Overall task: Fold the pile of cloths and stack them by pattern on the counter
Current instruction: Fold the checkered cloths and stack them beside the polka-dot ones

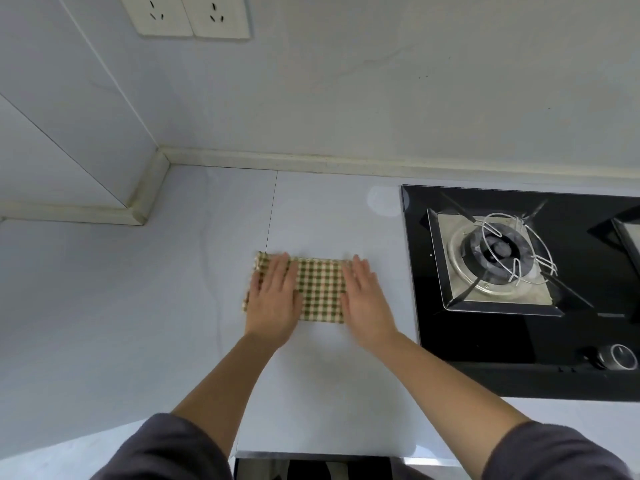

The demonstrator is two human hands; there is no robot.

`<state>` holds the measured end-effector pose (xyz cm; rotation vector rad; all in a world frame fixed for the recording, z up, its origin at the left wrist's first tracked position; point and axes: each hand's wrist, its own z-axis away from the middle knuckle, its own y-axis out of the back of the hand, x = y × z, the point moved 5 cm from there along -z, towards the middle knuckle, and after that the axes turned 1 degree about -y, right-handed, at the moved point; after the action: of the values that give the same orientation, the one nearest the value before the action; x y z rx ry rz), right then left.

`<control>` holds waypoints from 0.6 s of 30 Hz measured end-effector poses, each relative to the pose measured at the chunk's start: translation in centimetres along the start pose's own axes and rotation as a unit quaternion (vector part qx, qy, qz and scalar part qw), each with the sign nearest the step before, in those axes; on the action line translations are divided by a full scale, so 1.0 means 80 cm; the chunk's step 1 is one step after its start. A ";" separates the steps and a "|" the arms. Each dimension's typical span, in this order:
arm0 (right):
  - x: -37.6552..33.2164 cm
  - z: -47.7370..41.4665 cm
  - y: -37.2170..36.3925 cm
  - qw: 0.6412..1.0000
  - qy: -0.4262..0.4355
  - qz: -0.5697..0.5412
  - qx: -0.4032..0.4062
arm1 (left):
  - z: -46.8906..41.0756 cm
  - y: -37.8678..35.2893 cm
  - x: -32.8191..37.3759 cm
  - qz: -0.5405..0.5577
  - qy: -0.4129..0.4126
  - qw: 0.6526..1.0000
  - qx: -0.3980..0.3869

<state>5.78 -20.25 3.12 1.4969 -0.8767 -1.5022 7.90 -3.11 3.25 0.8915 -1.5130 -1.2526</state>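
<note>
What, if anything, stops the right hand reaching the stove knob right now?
Likely yes: the right hand lies flat on the checked cloth, holding nothing, and only bare counter and black hob glass lie between it and the knob.

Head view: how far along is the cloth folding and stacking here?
Done: one green checked cloth is folded into a rectangle on the counter. In hand: the left hand and right hand lie flat on its ends, pressing it. Left: no pile or other stack shows in view, so the remainder cannot be judged.
</note>
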 end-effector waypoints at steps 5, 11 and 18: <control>-0.008 -0.001 -0.041 0.982 0.024 0.139 -0.124 | 0.000 -0.031 -0.015 -0.099 0.033 0.977 -0.184; 0.018 -0.030 0.009 0.966 -0.049 0.209 -0.145 | 0.015 0.012 -0.021 -0.143 0.104 0.978 -0.109; -0.005 0.018 0.016 0.996 0.028 0.085 -0.010 | 0.031 0.020 -0.042 0.003 0.144 0.985 -0.091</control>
<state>4.44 -20.50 4.49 1.4073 -0.9280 -1.3354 6.54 1.13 4.02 0.9028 -1.1529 -1.1800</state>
